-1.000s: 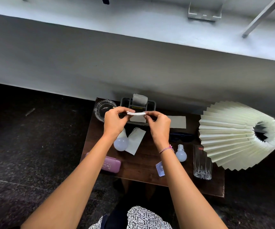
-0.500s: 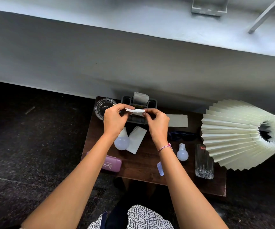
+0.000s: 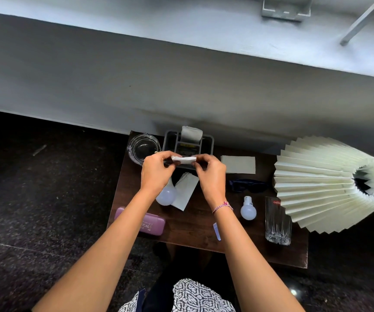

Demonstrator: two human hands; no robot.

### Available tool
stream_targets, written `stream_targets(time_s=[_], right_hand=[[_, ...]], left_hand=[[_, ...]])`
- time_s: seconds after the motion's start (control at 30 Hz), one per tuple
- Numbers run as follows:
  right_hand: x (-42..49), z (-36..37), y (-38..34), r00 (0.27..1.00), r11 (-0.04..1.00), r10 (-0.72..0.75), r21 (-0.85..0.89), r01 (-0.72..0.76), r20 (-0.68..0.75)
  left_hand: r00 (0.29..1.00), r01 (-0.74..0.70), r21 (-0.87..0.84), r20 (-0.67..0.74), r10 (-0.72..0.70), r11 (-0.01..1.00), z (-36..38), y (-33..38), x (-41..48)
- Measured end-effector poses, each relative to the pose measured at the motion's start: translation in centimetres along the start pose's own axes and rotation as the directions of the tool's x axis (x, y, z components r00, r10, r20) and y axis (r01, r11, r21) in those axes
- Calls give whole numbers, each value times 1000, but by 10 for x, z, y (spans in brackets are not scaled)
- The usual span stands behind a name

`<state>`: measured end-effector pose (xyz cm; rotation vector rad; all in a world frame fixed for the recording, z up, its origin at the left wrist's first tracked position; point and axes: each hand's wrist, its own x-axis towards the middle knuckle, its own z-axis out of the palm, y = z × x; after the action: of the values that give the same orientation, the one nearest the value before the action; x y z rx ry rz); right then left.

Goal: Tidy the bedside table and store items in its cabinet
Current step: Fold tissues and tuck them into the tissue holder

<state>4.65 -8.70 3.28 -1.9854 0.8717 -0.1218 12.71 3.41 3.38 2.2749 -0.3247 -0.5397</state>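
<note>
A small folded white paper tissue was held in the air between both hands, over the near side of the grey plastic compartment caddy at the back of the dark wooden counter. The left grip pinched the tissue's left end between thumb and fingertips, and the right grip pinched the right end the same way, so both were clenched on the paper. The tissue looked almost weightless, soft and limp, and likely to crease, tear or unfold if tugged. Light pinches at the folded ends or along the crease seemed the right hold. A folded cream napkin lay on the counter beneath the hands, beside a white light bulb. It would probably handle alike, best lifted by an edge
</note>
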Motion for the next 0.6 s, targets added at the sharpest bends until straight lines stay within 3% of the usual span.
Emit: stream_targets(time_s=[0.37, 0.6], right_hand=[[-7, -2, 0, 998, 997, -68, -25, 68, -13], [-19, -7, 2, 995, 997, -57, 45, 61, -76]], left_hand=[[998, -55, 10, -27, 55, 998, 2, -1, -6], [981, -58, 86, -178, 73, 995, 7, 3, -24]])
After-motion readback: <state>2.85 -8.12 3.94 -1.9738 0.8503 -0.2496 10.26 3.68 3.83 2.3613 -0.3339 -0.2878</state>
